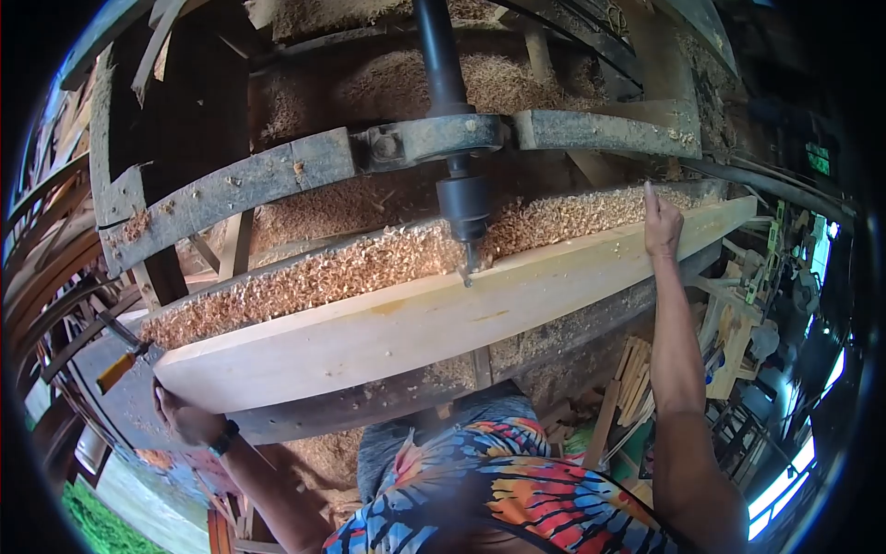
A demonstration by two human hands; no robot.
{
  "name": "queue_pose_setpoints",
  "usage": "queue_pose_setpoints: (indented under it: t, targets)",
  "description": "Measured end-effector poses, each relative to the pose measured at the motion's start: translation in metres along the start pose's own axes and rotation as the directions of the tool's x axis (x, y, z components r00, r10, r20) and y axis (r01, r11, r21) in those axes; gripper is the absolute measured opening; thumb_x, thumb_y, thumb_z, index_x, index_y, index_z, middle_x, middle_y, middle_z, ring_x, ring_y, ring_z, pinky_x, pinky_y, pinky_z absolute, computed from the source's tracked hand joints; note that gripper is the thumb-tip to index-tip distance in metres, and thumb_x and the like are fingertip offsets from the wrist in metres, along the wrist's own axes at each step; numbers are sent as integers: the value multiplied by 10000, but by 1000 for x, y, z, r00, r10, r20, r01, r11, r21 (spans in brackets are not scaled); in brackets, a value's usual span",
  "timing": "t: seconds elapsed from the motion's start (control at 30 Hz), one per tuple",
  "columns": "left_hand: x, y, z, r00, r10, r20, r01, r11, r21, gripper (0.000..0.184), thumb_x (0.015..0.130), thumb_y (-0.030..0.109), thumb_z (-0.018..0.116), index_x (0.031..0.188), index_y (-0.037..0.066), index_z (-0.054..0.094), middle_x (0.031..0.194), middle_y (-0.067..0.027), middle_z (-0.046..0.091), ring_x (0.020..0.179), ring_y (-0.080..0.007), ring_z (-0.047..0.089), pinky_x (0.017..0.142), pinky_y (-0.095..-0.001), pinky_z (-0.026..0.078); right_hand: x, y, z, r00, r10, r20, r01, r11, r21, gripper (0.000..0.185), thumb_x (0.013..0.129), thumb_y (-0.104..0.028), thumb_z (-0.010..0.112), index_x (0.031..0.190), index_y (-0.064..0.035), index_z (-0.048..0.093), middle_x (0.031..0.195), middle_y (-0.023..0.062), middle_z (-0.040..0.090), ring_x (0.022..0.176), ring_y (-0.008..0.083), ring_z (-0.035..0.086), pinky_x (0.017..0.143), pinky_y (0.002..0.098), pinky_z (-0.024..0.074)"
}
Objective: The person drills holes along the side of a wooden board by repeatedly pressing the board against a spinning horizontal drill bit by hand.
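A long pale wooden board (406, 328) lies slantwise across the machine's bed in front of me. My left hand (189, 420) is closed on its left end, with the fingers partly hidden. Further along, my right hand (663, 224) grips the board near its right end, thumb pointing up and fingers curled against the wood. A dark drill chuck (461, 198) points down at the board's far edge. Its drill bit (471, 260) meets or nearly touches the wood there; contact is hard to tell.
Wood shavings (314, 282) are heaped behind the board. A curved wooden beam (249, 180) carries the spindle (440, 55). On the bed's left end lies a tool with a yellow handle (115, 372). Offcuts (632, 383) stand at the right; curved wood pieces (46, 240) are stacked at the left.
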State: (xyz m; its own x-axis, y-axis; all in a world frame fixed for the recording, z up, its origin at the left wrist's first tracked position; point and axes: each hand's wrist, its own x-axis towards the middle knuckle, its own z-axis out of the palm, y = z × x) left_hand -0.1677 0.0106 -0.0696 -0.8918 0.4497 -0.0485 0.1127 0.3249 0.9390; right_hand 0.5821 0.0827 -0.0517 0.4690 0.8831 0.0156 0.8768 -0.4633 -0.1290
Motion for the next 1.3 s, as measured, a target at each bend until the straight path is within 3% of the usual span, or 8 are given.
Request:
queue_pose_setpoints:
  t: [0.17, 0.37, 0.6, 0.73, 0.77, 0.87, 1.1, 1.3]
  targets:
    - [13, -15, -13, 880, 428, 205, -456, 644, 614, 314, 990, 93, 473, 1234, -58, 601, 1161, -169, 629, 955, -237, 664, 841, -356, 586, -3, -11, -2, 1000, -12, -4, 12, 999, 36, 650, 952, -529, 525, 633, 36, 577, 604, 251, 519, 550, 397, 506, 565, 482, 383]
    - [19, 3, -9, 987, -7, 161, -3, 998, 65, 298, 982, 86, 467, 1207, -46, 611, 1166, -170, 644, 924, -243, 677, 825, -360, 588, -9, -20, 0, 999, 28, 15, -29, 998, 55, 616, 961, -507, 515, 640, 12, 602, 614, 246, 557, 584, 419, 555, 582, 489, 410]
    - [19, -3, -10, 966, 176, 187, -247, 840, 483, 284, 954, 71, 540, 1213, -24, 611, 1115, -149, 679, 890, -235, 686, 803, -368, 591, -3, -15, -4, 993, 12, 113, -28, 991, 133, 603, 978, -486, 489, 652, 6, 609, 617, 241, 559, 587, 422, 545, 589, 488, 408]
    - [46, -34, -33, 954, 187, 234, -269, 878, 396, 276, 953, 67, 542, 1202, -12, 630, 1146, -156, 667, 931, -229, 676, 843, -364, 577, 2, -9, -6, 992, 18, 126, -42, 982, 183, 593, 984, -476, 488, 668, 12, 604, 606, 235, 535, 567, 402, 513, 580, 475, 395]
    - [46, -33, -35, 970, -51, 237, 35, 997, 73, 284, 928, 54, 583, 1199, -12, 638, 1179, -161, 656, 968, -242, 669, 877, -367, 564, 5, -1, -5, 993, 17, 117, -37, 984, 173, 591, 983, -476, 492, 672, 15, 602, 607, 234, 532, 568, 398, 511, 581, 472, 394]
    - [7, -26, -20, 887, 381, 260, -452, 602, 658, 348, 938, 145, 550, 1243, -13, 608, 1145, -140, 670, 966, -236, 662, 890, -367, 551, 11, 8, -6, 996, 12, 92, -29, 983, 179, 601, 979, -488, 494, 681, 24, 597, 611, 234, 525, 569, 389, 497, 585, 468, 390]
    - [0, -26, -19, 792, 484, 372, -583, 417, 697, 385, 874, 60, 671, 1241, -39, 613, 1133, -150, 652, 991, -254, 643, 872, -384, 542, 12, 9, -2, 995, 38, 89, -42, 998, 37, 638, 966, -531, 492, 697, 38, 596, 618, 246, 514, 569, 381, 479, 594, 466, 393]
    - [30, -31, -30, 951, 245, 188, -305, 830, 467, 318, 970, 125, 574, 1240, -40, 606, 1114, -131, 600, 968, -240, 638, 811, -347, 577, 0, -18, 1, 1000, -18, -9, 19, 998, 60, 654, 949, -545, 521, 692, 51, 595, 628, 264, 519, 583, 406, 496, 605, 477, 402]
